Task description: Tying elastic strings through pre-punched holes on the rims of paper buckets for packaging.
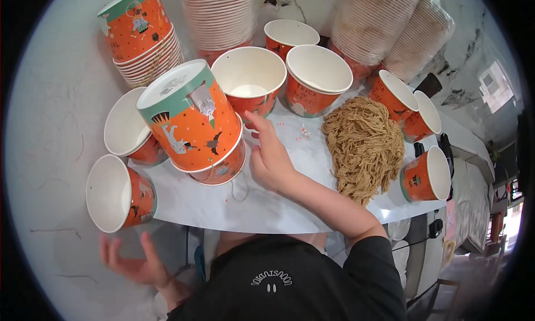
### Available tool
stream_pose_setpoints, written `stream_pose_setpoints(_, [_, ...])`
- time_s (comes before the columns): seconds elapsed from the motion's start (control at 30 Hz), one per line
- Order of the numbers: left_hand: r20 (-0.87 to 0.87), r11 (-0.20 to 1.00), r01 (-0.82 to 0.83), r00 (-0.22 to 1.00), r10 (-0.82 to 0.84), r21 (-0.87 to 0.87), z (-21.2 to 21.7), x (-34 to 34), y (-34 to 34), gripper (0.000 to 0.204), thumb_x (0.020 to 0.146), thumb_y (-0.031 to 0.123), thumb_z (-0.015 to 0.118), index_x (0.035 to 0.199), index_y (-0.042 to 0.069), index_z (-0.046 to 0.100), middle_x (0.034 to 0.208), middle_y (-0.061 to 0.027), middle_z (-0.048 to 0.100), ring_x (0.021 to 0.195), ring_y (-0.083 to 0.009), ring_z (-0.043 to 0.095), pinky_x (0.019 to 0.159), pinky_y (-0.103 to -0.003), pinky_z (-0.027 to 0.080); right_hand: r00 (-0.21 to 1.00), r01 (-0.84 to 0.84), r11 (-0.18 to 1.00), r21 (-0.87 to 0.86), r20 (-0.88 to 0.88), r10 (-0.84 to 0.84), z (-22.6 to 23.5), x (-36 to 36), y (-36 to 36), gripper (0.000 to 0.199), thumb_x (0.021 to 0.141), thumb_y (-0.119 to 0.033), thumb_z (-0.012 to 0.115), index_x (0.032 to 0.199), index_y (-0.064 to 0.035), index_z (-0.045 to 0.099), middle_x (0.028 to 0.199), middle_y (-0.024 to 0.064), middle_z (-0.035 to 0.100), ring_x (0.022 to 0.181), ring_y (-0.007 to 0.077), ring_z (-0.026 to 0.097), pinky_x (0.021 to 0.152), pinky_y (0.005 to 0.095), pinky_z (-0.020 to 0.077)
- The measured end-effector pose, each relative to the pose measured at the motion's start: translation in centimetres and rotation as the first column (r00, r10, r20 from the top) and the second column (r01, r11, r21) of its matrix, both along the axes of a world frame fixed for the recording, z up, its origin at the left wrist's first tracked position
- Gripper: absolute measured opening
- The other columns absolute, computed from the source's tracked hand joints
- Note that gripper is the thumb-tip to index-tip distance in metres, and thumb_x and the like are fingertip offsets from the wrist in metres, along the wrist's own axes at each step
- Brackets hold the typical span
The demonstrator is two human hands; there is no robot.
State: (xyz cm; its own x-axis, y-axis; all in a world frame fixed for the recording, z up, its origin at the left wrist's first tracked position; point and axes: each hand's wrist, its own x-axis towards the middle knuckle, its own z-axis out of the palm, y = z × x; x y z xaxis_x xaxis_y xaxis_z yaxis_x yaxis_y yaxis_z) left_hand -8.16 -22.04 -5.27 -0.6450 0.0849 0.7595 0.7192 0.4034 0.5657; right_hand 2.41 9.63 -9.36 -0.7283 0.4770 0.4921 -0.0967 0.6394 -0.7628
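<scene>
Buckets (305, 78) stand open and unfilled around the shredded-paper pile (365, 145); right hand (271, 159), fingers loose, holds nothing beside the upturned bucket stack (192, 120); left hand (134, 262) hangs open.

Orange paper tubs (192, 120) (teal-rimmed) crowd the table (251, 204).

The left hand (131, 262) is motion-blurred, and the top edge crops the cup stacks (218, 14).

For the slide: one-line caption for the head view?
Right hand reaches for an upside-down stack of orange paper buckets on a white table; left hand hangs open below.
</scene>
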Motion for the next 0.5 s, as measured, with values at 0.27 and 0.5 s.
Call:
stream_pose_setpoints(0.27, [-0.215,0.804,-0.234,0.967,0.135,-0.546,-2.2,-4.0,-4.3,0.046,0.084,0.007,0.083,0.126,0.007,0.063,0.131,-0.0082,0.067,0.135,-0.0328,0.056,0.119,-0.051,0.031,0.998,0.034,0.995,0.098,0.050,-0.039,1.6,-1.3,-3.0,0.083,0.084,-0.032,0.083,0.145,0.0016,0.036,0.133,0.0246,0.045,0.126,0.0451,0.045,0.112,0.0477,0.0397])
stream_pose_setpoints(0.5, [0.108,0.739,0.224,0.922,-0.373,0.636,-4.8,-4.2,-13.6,0.036,0.090,0.018,0.076,0.122,0.004,0.065,0.118,-0.0184,0.069,0.112,-0.0285,0.063,0.109,-0.058,0.043,0.982,-0.019,0.990,0.143,0.190,-0.009,-1.9,-2.4,-3.4,0.099,0.085,-0.018,0.078,0.161,-0.0016,0.018,0.144,0.0250,0.042,0.132,0.0426,0.045,0.112,0.0475,0.0415])
